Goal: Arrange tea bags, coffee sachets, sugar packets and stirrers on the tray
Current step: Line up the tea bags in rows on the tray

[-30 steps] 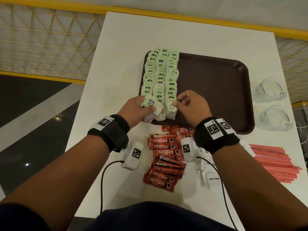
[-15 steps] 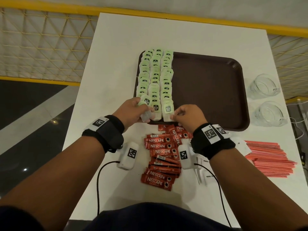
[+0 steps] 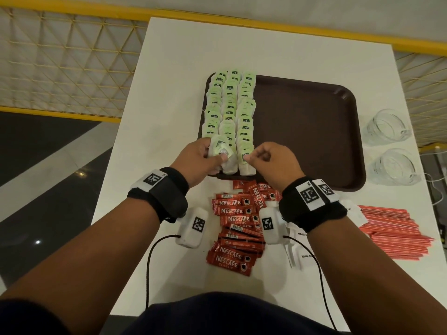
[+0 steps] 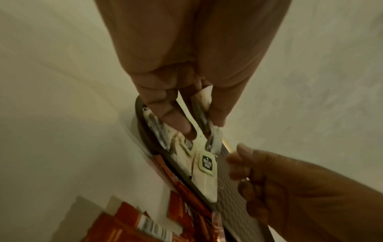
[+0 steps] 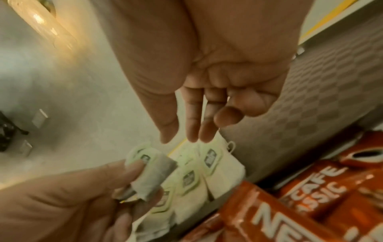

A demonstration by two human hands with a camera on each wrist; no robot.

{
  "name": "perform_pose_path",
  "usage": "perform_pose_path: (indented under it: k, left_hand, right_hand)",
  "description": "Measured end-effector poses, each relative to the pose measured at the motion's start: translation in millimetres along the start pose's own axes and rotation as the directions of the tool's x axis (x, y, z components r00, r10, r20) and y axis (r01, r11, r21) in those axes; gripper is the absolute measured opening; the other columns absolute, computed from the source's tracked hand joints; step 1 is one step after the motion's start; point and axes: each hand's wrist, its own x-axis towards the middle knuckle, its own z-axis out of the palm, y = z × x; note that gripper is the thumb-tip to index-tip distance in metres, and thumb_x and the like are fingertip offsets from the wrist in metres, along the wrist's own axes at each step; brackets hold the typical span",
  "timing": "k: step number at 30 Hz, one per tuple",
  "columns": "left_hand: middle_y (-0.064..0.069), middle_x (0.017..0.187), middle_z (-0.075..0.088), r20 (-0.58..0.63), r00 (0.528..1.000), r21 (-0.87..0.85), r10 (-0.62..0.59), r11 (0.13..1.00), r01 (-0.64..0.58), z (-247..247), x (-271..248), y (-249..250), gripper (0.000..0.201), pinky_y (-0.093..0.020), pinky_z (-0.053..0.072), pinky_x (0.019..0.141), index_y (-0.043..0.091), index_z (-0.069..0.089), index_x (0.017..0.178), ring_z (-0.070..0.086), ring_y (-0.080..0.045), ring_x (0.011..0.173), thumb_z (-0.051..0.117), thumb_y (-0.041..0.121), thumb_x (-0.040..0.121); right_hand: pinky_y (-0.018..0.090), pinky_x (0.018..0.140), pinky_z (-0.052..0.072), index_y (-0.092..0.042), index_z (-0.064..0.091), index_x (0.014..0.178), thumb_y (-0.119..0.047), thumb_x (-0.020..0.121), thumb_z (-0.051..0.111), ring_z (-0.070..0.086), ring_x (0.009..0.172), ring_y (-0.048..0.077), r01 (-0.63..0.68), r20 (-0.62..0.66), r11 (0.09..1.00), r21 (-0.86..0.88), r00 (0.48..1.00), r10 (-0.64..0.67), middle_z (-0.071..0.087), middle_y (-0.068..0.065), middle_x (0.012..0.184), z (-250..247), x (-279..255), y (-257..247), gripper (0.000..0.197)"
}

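Three rows of green-tagged tea bags (image 3: pixel 229 105) lie along the left side of a brown tray (image 3: pixel 314 131). My left hand (image 3: pixel 198 160) grips a small stack of tea bags (image 3: pixel 221 151) over the tray's near left corner; in the left wrist view my thumb and fingers (image 4: pixel 215 114) pinch that stack (image 4: pixel 202 104). My right hand (image 3: pixel 273 163) hovers at the near end of the right row. Its fingertips (image 5: pixel 204 135) point down at the nearest tea bag (image 5: pixel 211 160), thumb apart, holding nothing. Red coffee sachets (image 3: pixel 238 221) lie in front of the tray.
Red stirrers (image 3: pixel 391 230) are piled at the right of the white table, with white sugar packets (image 3: pixel 302 250) partly under my right wrist. Two glass cups (image 3: pixel 387 129) stand right of the tray. The tray's right part is bare. A yellow railing borders the table.
My right hand has set a tea bag down at the near end of the right row and loosened its fingers. My left hand keeps its stack, shifted slightly forward over the tray.
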Motion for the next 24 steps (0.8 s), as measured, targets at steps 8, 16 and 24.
perform_pose_path:
  k: [8,16,24]
  left_hand:
    - [0.001,0.103,0.074,-0.031,0.999,0.101,0.026,0.995,-0.023,14.4,-0.4,3.6,0.038,-0.026,0.057,0.072,0.013,0.059,0.118,0.072,-0.012,0.089,0.074,0.027,0.086]
    - [-0.002,0.079,0.062,-0.043,0.999,0.331,0.027,0.944,-0.012,10.5,1.9,2.9,0.027,-0.030,0.053,0.067,0.011,0.058,0.079,0.061,-0.016,0.072,0.056,0.030,0.098]
    - [0.006,0.065,0.045,-0.078,0.995,0.603,0.065,0.797,-0.005,20.2,8.1,4.0,0.027,-0.024,0.030,0.056,0.018,0.049,0.074,0.042,-0.013,0.062,0.062,0.032,0.093]
  right_hand:
    - [0.018,0.063,0.046,-0.015,0.071,0.085,-0.022,0.084,0.074,0.057,0.069,0.006,0.029,0.055,0.997,0.078,0.998,-0.033,0.068,0.003,0.080,7.2,0.4,1.1,0.008]
    - [0.038,0.077,0.056,-0.016,0.069,0.080,-0.026,0.085,0.067,0.064,0.077,0.014,-0.132,-0.016,0.990,-0.051,0.991,0.131,0.068,0.001,0.079,8.2,4.4,17.4,0.012]
    - [0.033,0.072,0.053,-0.018,0.063,0.086,-0.035,0.085,0.068,0.061,0.078,0.012,-0.142,-0.025,0.979,-0.147,0.990,0.140,0.064,-0.004,0.082,7.4,5.5,18.1,0.018]
